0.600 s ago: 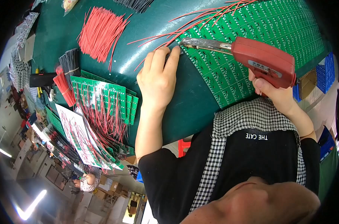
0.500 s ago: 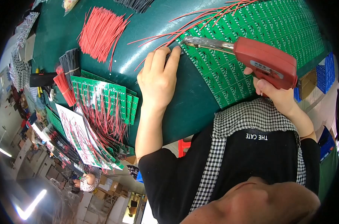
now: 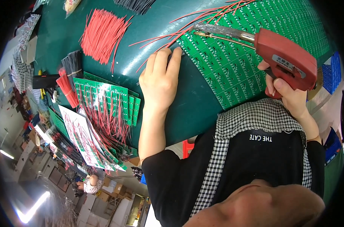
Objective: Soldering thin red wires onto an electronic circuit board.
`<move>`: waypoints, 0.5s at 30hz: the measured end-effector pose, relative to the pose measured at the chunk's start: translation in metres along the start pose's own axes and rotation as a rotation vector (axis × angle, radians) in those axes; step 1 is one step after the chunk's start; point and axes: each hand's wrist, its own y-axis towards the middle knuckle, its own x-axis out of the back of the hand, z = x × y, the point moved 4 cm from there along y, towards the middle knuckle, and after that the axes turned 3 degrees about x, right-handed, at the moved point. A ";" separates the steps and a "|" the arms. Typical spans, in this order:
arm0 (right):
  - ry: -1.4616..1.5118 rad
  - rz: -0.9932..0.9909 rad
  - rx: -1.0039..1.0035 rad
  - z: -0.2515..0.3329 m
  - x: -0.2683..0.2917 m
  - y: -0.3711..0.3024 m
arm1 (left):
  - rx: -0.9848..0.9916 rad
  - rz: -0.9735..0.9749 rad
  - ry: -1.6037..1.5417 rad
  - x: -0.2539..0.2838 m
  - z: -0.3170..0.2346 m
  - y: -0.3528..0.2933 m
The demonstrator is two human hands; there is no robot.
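Observation:
My right hand (image 3: 289, 94) grips a red soldering gun (image 3: 272, 43) by its handle. The gun's dark metal barrel, with a thin feed tube beneath it, points left above the near-left corner area of a large sheet of green circuit boards (image 3: 232, 72). My left hand (image 3: 160, 77) rests at that corner with its fingers bent and closed. What its fingertips press or pinch is hidden. Loose red wires (image 3: 175, 36) pass by these fingertips and spread over the sheet's left edge.
On the dark green tabletop (image 3: 194, 109), a red wire pile (image 3: 103, 36) lies at far left, with black wires (image 3: 136, 4) beyond. Bundled wires (image 3: 67, 90) lie beside stacked boards (image 3: 102, 94) with red and black leads. White paper (image 3: 75, 130) carries more. A person (image 3: 90, 183) is in the background.
My right hand has moved the soldering gun right, and its tip has drawn away from my left fingertips. The left hand stays almost in place.

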 end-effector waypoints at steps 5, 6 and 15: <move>0.020 -0.012 -0.010 0.002 0.001 0.000 | -0.016 0.003 0.026 0.001 0.000 0.000; 0.022 -0.011 -0.009 0.003 0.001 0.000 | -0.016 0.003 0.028 0.002 0.000 0.000; 0.100 -0.049 0.021 0.001 0.001 0.004 | -0.002 -0.059 -0.004 0.002 -0.003 0.003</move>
